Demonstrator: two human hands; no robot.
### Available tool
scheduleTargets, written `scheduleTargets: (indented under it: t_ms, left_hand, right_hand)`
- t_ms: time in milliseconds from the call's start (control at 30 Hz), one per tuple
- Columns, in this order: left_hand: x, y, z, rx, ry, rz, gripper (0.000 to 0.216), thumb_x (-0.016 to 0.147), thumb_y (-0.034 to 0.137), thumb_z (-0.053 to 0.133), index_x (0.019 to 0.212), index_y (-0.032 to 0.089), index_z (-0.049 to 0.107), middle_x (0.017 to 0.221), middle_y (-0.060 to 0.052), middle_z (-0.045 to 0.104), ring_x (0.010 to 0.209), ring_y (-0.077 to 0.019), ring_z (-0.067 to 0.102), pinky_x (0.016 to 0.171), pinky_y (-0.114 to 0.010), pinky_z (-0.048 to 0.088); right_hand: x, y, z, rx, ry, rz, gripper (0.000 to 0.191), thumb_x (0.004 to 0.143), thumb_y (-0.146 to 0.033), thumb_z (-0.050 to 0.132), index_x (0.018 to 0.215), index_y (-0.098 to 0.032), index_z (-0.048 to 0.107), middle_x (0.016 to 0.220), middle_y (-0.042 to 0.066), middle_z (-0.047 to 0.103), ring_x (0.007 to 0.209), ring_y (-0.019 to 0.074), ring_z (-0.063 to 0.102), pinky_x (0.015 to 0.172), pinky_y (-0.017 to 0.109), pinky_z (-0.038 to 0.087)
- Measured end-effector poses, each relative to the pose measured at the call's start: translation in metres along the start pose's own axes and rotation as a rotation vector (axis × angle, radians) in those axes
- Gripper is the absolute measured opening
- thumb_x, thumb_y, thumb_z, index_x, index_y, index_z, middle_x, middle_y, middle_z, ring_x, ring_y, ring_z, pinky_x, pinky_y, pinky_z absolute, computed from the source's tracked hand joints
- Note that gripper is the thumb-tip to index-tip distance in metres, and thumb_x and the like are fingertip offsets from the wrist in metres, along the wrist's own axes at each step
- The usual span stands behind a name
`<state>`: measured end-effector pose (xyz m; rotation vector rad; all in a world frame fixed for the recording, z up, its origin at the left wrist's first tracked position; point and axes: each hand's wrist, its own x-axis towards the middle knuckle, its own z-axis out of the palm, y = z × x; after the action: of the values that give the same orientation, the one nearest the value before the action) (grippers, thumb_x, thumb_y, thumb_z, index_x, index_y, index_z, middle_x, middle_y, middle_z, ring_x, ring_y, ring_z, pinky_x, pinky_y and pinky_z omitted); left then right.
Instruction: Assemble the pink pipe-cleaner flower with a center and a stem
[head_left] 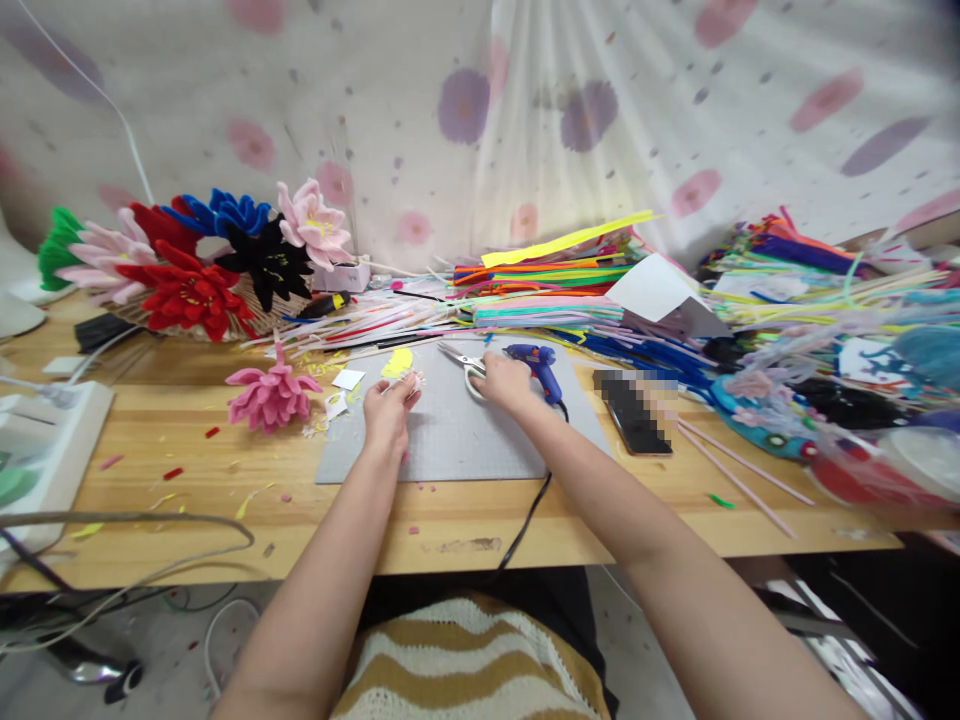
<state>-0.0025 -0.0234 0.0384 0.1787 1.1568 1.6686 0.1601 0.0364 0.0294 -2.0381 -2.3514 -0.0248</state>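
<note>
My left hand (pixel 385 412) is closed in a pinch above the left part of a grey cutting mat (pixel 442 450). A small pale, pinkish bit shows at its fingertips, too small to name, and a trace of pink shows beside the palm. My right hand (pixel 504 382) has its fingers closed at the white handles of a pair of scissors (pixel 471 366), whose blades point to the far left. Just right of that hand lies a blue glue gun (pixel 541 368). Yellow scraps (pixel 397 362) lie on the mat beyond my left hand.
A pink fuzzy flower (pixel 271 396) stands left of the mat, before a basket of coloured flowers (pixel 196 290). Bundles of pipe cleaners (pixel 547 312) line the back. A phone (pixel 637 415) lies at right, a power strip (pixel 60 465) at left. The glue gun's black cord (pixel 525 525) crosses the front edge.
</note>
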Motion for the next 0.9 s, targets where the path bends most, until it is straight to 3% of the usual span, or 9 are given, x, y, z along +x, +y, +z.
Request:
scheduleTargets:
  t_ms: [233,533,767,900]
  left_hand:
    - [0.003,-0.005,0.001,0.101,0.021,0.065,0.041,0.068,0.002,0.065,0.087,0.020,0.034,0.066,0.000,0.064,0.059,-0.0113,0.064,0.064,-0.024,0.052]
    - [0.001,-0.003,0.005,0.099,-0.027,-0.010,0.039,0.068,-0.003,0.063,0.086,0.017,0.034,0.069,-0.005,0.067,0.061,-0.0125,0.066,0.062,-0.025,0.054]
    - [0.003,-0.006,-0.001,0.082,0.004,0.055,0.043,0.065,-0.004,0.064,0.086,0.018,0.034,0.067,-0.001,0.066,0.059,-0.0112,0.065,0.064,-0.025,0.053]
    - [0.011,-0.001,-0.005,0.093,0.020,0.093,0.043,0.064,-0.005,0.064,0.085,0.018,0.034,0.065,-0.001,0.065,0.058,-0.0119,0.065,0.064,-0.025,0.052]
  right_hand:
    - [0.006,0.000,-0.003,0.048,-0.028,0.002,0.039,0.081,-0.041,0.050,0.111,-0.016,0.049,0.102,0.014,0.065,0.095,0.0250,0.062,0.076,0.032,0.045]
    - [0.007,-0.006,-0.001,0.045,-0.066,0.017,0.037,0.085,-0.033,0.043,0.113,-0.009,0.048,0.112,0.019,0.058,0.100,0.0252,0.059,0.078,0.033,0.047]
    - [-0.005,0.000,0.003,0.048,-0.038,-0.021,0.037,0.085,-0.033,0.043,0.113,-0.009,0.046,0.113,0.019,0.055,0.099,0.0239,0.059,0.077,0.031,0.047]
    - [-0.012,0.004,-0.006,0.025,-0.087,-0.002,0.033,0.084,-0.023,0.042,0.114,-0.009,0.045,0.111,0.020,0.056,0.096,0.0249,0.059,0.076,0.033,0.047]
